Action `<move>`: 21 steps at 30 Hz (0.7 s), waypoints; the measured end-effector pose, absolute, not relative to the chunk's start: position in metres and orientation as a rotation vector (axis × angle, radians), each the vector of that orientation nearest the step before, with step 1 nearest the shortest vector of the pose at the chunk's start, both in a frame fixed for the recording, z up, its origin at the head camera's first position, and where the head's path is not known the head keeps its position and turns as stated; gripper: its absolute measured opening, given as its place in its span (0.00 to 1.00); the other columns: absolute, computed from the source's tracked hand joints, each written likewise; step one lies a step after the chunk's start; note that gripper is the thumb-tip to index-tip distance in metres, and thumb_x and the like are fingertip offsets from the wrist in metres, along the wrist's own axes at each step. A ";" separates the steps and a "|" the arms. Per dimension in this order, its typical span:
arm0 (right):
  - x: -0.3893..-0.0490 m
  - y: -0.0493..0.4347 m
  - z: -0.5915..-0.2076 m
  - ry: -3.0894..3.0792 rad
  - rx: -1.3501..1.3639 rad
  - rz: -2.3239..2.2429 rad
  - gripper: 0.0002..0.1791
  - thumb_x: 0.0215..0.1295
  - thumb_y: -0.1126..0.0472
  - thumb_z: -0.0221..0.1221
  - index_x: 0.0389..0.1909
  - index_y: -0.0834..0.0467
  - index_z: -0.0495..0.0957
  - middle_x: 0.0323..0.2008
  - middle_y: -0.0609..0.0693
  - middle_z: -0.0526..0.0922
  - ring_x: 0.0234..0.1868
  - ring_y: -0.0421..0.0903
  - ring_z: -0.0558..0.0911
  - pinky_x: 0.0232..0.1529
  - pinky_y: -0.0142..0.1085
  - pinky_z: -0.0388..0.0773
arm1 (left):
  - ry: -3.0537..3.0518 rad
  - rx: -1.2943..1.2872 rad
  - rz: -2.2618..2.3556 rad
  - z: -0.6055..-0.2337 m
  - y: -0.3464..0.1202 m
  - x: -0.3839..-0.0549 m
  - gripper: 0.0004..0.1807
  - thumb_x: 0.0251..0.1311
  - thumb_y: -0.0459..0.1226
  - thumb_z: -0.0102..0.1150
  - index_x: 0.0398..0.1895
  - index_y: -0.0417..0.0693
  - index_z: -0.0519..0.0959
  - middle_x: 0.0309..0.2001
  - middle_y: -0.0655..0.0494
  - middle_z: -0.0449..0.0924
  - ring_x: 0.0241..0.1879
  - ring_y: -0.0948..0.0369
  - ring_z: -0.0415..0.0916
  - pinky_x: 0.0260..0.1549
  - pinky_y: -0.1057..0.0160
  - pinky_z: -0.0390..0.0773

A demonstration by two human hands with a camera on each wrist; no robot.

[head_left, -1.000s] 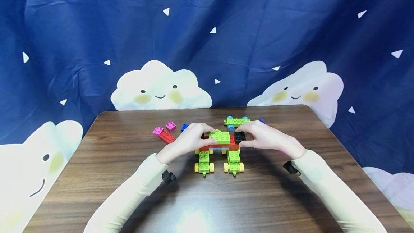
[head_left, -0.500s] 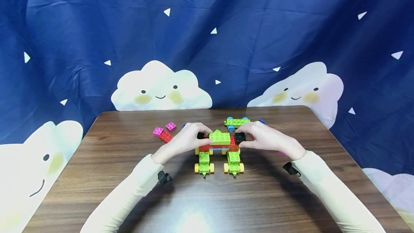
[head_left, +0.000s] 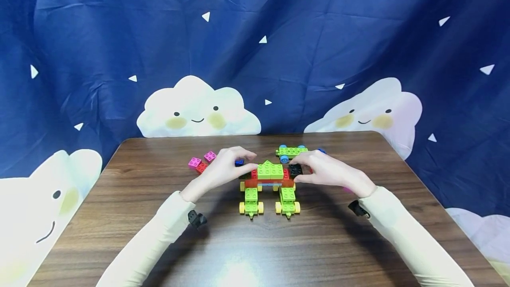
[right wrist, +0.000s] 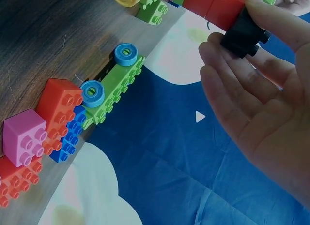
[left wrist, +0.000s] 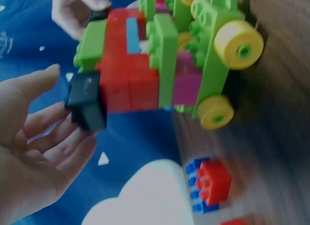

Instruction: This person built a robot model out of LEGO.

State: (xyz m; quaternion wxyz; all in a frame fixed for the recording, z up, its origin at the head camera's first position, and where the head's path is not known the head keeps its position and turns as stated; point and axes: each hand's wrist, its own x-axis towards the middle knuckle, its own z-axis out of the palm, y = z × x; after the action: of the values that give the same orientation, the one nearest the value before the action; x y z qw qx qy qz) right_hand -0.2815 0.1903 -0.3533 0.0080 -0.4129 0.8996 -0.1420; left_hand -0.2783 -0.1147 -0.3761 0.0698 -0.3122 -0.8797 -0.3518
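Observation:
A toy built of blocks stands mid-table, with a red brick body (left wrist: 128, 65), green bricks on top (head_left: 270, 170) and yellow-wheeled green bases (head_left: 251, 203) below. At each end of the body sits a black brick, one at the left (left wrist: 87, 101) and one at the right (right wrist: 242, 34). My left hand (head_left: 224, 168) is spread beside the left black brick. Its thumb stands clear; its fingers lie behind that brick, and whether they touch it I cannot tell. My right hand (head_left: 327, 168) pinches the right black brick between thumb and fingers.
Behind the toy is a green base with blue wheels (head_left: 292, 151). Pink bricks (head_left: 194, 163) and a red brick (head_left: 201, 168) lie to the left. The right wrist view has red (right wrist: 60, 106), blue (right wrist: 70, 133) and pink (right wrist: 26, 135) bricks. A blue curtain hangs behind the table.
My left hand has drawn back to the left from the toy, its thumb and fingers moving off the green bricks and the end. My right hand keeps its place.

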 end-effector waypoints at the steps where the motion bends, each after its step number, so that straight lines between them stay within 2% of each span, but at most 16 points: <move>1: -0.281 0.190 -0.353 2.813 -1.292 -0.441 0.21 0.60 0.53 0.69 0.51 0.58 0.82 0.30 0.43 0.78 0.25 0.37 0.71 0.30 0.27 0.69 | -2.635 -0.907 -1.080 -0.374 -0.118 -0.279 0.18 0.60 0.46 0.67 0.51 0.47 0.84 0.47 0.52 0.87 0.46 0.60 0.84 0.50 0.58 0.83; 7: -0.282 0.190 -0.353 2.820 -1.301 -0.438 0.20 0.59 0.53 0.69 0.50 0.58 0.83 0.31 0.43 0.79 0.24 0.32 0.68 0.29 0.26 0.70 | -2.595 -0.740 -1.123 -0.366 -0.137 -0.290 0.19 0.60 0.43 0.68 0.52 0.45 0.84 0.50 0.48 0.86 0.49 0.56 0.85 0.54 0.55 0.82; 12: -0.282 0.191 -0.354 2.809 -1.294 -0.449 0.20 0.60 0.52 0.68 0.50 0.58 0.82 0.30 0.43 0.78 0.25 0.34 0.69 0.29 0.26 0.69 | -2.659 -0.666 -1.135 -0.371 -0.152 -0.306 0.20 0.61 0.41 0.67 0.54 0.42 0.82 0.54 0.44 0.84 0.53 0.52 0.83 0.57 0.52 0.79; 17: -0.282 0.191 -0.355 2.800 -1.283 -0.465 0.20 0.60 0.53 0.68 0.51 0.58 0.82 0.31 0.43 0.78 0.24 0.34 0.69 0.28 0.26 0.69 | -2.721 -0.709 -1.064 -0.385 -0.168 -0.325 0.22 0.62 0.40 0.66 0.56 0.39 0.80 0.55 0.40 0.83 0.56 0.46 0.81 0.57 0.46 0.78; 21: -0.283 0.190 -0.356 2.803 -1.290 -0.463 0.20 0.60 0.53 0.68 0.50 0.58 0.82 0.32 0.44 0.79 0.25 0.35 0.70 0.28 0.26 0.69 | -2.789 -0.737 -0.928 -0.403 -0.177 -0.341 0.21 0.61 0.37 0.65 0.56 0.35 0.79 0.55 0.37 0.82 0.55 0.43 0.80 0.56 0.45 0.78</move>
State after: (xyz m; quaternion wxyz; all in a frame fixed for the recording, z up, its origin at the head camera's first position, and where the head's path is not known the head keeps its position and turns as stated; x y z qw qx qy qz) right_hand -0.2827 0.1904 -0.3556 0.0106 -0.4133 0.8984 -0.1483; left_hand -0.3407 -0.1771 -0.4026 0.0556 -0.2429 -0.9189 -0.3058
